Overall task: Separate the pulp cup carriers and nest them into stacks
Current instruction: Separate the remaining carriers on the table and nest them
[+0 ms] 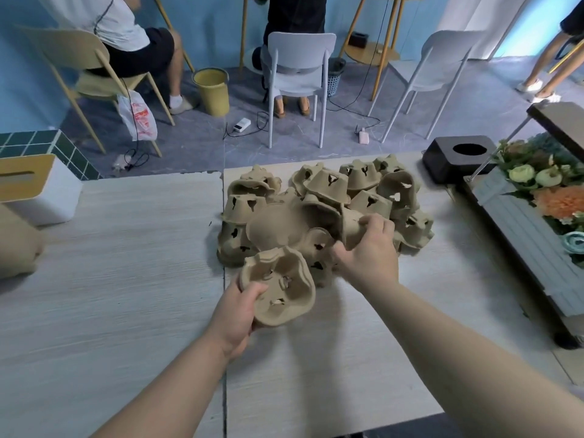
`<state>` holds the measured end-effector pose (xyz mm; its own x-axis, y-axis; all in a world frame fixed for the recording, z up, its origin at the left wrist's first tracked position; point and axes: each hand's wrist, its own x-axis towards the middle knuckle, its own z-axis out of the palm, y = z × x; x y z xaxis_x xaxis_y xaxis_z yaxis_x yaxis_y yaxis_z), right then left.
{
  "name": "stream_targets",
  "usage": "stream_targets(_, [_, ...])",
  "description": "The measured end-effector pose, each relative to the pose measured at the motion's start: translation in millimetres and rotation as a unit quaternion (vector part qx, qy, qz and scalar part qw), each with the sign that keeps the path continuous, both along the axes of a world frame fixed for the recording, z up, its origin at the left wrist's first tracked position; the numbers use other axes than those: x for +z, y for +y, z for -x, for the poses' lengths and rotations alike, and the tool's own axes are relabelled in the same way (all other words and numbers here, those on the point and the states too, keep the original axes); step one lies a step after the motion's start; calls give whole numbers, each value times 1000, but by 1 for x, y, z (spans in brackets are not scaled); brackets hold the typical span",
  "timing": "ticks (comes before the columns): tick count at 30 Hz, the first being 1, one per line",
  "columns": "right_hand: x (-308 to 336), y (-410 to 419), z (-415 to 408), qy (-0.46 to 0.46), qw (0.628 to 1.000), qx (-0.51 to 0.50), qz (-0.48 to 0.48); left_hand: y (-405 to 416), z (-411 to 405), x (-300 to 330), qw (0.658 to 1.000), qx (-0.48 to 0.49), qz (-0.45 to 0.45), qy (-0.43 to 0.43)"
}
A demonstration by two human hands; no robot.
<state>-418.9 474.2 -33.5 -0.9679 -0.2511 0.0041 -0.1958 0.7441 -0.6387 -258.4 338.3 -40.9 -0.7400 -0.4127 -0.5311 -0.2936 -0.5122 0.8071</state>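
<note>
Presently the left hand (235,314) grips one pulp cup carrier (278,287) by its near rim, cavities facing up, just clear of the heap of carriers (325,210) on the wooden table (126,279). The right hand (368,245) curls round an upturned carrier (350,229) at the heap's near edge. Recommended: lift that piece straight out so neighbours are not dragged, turn it to match the held one, align the cups, then press home evenly. No finished stack is visible.
</note>
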Motion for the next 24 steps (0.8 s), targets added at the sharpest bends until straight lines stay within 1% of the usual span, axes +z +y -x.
stream_targets(4, [-2, 33, 9, -54, 997, -20, 48, 28, 15, 2, 999, 39, -2, -17])
stream_targets(7, [-7, 53, 23, -120, 989, -36, 80, 55, 28, 1, 998, 50, 0, -30])
stream_targets(9, [-12, 67, 33, -153, 984, -36, 83, 72, 36, 1, 997, 62, 7, -34])
stream_targets(11, [-19, 80, 41, -172, 981, -37, 78, 88, 43, 2, 996, 73, 16, -39])
stream_targets(17, [-24, 118, 65, -215, 968, -76, 107, 124, 55, 6, 991, 118, 41, -53])
stream_targets(21, [-19, 138, 73, -251, 949, -90, 169, 141, 64, 7, 990, 119, 47, -55])
stream_targets(24, [-14, 150, 70, -272, 935, -68, 219, 152, 68, 6, 990, 121, 47, -54])
